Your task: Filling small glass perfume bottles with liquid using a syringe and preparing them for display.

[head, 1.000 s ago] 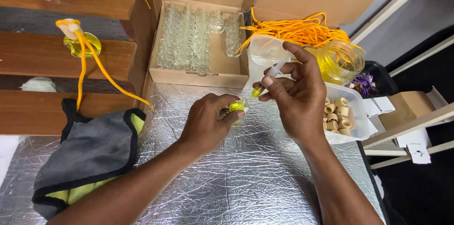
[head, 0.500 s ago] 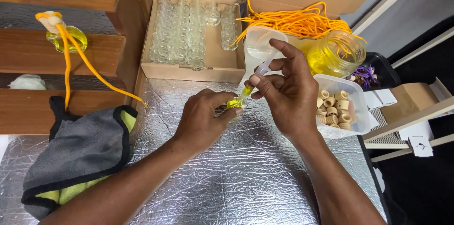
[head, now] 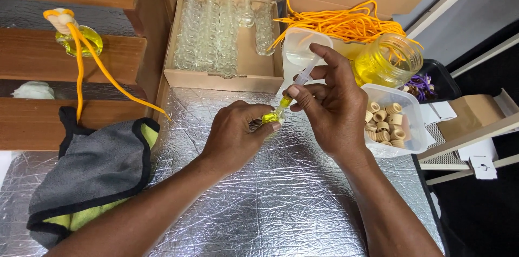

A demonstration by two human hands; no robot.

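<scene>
My left hand (head: 235, 134) grips a small glass bottle (head: 271, 118) holding yellow liquid, over the silver foil mat (head: 270, 203). My right hand (head: 331, 107) holds a clear syringe (head: 296, 87) tilted down, its yellow tip at the bottle's mouth. The thumb rests by the plunger end. Most of the bottle is hidden by my left fingers.
An open cardboard box (head: 248, 62) of empty glass bottles (head: 213, 32) sits behind. Orange cords (head: 346, 22), a jar of yellow liquid (head: 386, 59), a tub of small wooden rings (head: 386, 122) and a white container (head: 303, 49) are at right. A grey-yellow cloth (head: 92, 173) lies left, below wooden shelves (head: 75, 54) bearing a filled bottle (head: 81, 41).
The syringe has come down from above the right hand's fingers to the bottle's mouth. Both hands have drawn closer together; the view has shifted slightly.
</scene>
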